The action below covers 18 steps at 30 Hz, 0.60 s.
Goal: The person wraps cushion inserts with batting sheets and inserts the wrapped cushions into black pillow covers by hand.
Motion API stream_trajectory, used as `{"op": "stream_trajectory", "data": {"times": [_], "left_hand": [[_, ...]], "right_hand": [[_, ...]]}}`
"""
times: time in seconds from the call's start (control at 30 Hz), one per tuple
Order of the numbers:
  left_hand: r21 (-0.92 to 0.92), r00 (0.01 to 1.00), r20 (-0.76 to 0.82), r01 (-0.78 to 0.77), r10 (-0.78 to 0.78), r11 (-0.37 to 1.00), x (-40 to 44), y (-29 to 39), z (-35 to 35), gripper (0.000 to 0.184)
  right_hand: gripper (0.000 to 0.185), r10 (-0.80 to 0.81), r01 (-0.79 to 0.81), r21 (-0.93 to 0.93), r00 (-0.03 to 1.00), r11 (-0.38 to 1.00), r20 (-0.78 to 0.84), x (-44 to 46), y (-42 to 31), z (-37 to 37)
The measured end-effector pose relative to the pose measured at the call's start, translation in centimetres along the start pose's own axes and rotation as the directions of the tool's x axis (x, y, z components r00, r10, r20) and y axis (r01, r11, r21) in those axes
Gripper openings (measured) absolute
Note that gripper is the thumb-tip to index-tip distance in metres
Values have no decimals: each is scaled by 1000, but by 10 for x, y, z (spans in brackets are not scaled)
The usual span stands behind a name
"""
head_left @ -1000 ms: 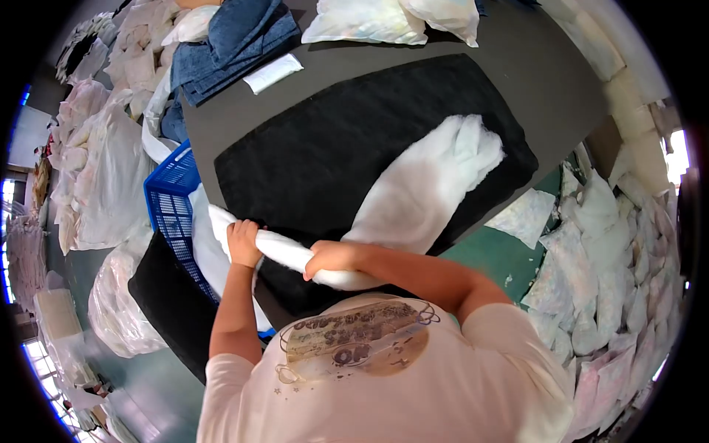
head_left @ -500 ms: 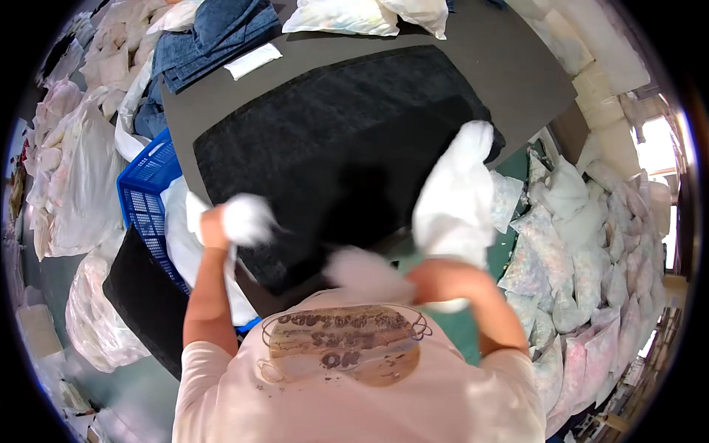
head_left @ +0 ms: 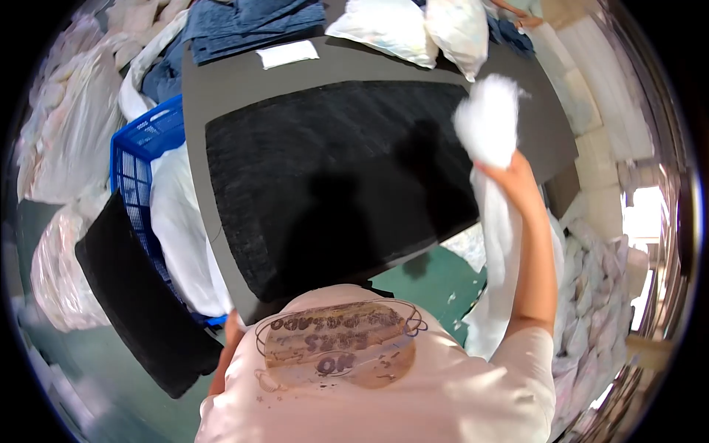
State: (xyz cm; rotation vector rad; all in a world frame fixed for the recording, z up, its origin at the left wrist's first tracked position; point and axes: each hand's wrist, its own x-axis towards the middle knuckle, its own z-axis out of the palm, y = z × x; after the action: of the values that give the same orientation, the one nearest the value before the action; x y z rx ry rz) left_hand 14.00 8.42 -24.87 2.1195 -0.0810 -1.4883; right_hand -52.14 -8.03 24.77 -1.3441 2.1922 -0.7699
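Note:
A long piece of white batting [head_left: 491, 122] is gripped in my right hand [head_left: 509, 176], with a fluffy end above the fist and a long tail hanging down beside my arm. My left hand [head_left: 233, 323] is low by the table's near left corner, mostly hidden at my side, so its fingers cannot be made out. Black fabric [head_left: 325, 170] lies spread flat on the grey table [head_left: 543, 140], with dark shadows over it. Left of the table, white material [head_left: 176, 214] fills a blue basket [head_left: 131, 177].
Folded blue cloth [head_left: 251, 28], a small white packet [head_left: 288, 55] and filled white bags [head_left: 384, 31] lie along the far side. A black cushion-like piece [head_left: 140, 295] leans against the basket. Bagged goods are piled left and right. Another person's hand [head_left: 529, 21] shows at the top right.
My right hand has swung up and to the right with the batting, off the black fabric. My left hand has let go of the batting and dropped to my side.

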Motion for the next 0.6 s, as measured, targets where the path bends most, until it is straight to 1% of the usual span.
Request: {"op": "stream_trajectory", "data": {"times": [0.03,0.07,0.1,0.13,0.17,0.2,0.23,0.27,0.3,0.33,0.37,0.4,0.43,0.47,0.5,0.53,0.6], "left_hand": [[-198,988,13,155,-155,968,-16,-17,13,43],[-308,973,49,229,-225,923,-28,-29,27,43],[-388,969,80,248,-236,888,-34,-33,42,43],[-450,967,103,254,-233,856,-40,-30,57,42],[-495,970,117,245,-215,834,-42,-26,71,42],[-524,975,107,223,-196,822,-44,-19,80,42],[-552,980,106,200,-169,809,-43,-8,91,41],[-571,985,100,172,-140,803,-41,1,99,41],[-577,987,92,163,-134,800,-42,5,101,41],[-584,989,85,151,-124,798,-41,8,102,40],[-582,990,80,140,-116,801,-41,11,99,40],[-572,988,80,153,-130,806,-43,-1,90,40],[-558,986,76,165,-147,813,-44,-13,80,39],[-542,983,71,182,-171,820,-49,-26,69,39],[-523,979,66,200,-195,829,-57,-36,58,39],[-507,972,63,227,-227,831,-65,-45,47,38],[-459,962,56,261,-266,849,-72,-55,27,38]], "right_hand": [[54,-17,15,124,1000,992,16,36,-2,8],[56,-36,32,215,999,976,16,63,-19,18],[59,-111,108,235,994,966,-1,93,-29,30],[60,-163,156,138,986,978,41,131,-28,40],[59,-248,236,143,966,961,71,161,-32,58],[58,-289,273,143,952,951,105,186,-36,79],[57,-301,271,188,941,944,157,216,-34,100],[63,-361,322,217,916,922,176,237,-33,124],[65,-375,346,171,909,923,185,262,-29,146],[69,-398,389,90,909,917,126,282,-23,168],[79,-467,464,48,877,884,111,304,-7,191],[90,-534,536,4,840,844,95,321,10,212],[101,-436,438,-243,898,865,66,322,18,228],[113,-336,300,-469,942,831,7,321,30,239],[126,-395,363,-516,917,776,52,320,40,242],[117,-584,505,-488,811,712,-12,308,44,237],[94,-729,701,-279,684,657,1,279,47,210]]}}
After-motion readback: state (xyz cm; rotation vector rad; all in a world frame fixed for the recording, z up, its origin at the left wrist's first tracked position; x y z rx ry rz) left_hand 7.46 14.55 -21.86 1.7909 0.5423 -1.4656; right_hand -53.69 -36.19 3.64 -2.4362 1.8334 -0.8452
